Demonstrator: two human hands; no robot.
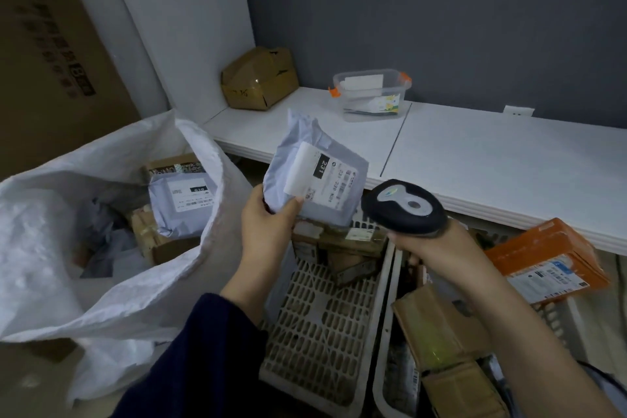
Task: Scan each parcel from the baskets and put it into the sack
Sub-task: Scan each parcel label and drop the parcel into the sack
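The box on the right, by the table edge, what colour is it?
The box is orange, with a white label. It shows best in the head view.

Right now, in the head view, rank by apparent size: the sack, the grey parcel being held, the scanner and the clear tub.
1. sack
2. grey parcel
3. scanner and clear tub look about alike; the scanner is nearer the camera, so I won't rank them.

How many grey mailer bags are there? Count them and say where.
2. One grey mailer is gripped in the left hand above a basket; a second mailer lies in the white sack. More may be buried in the sack or baskets.
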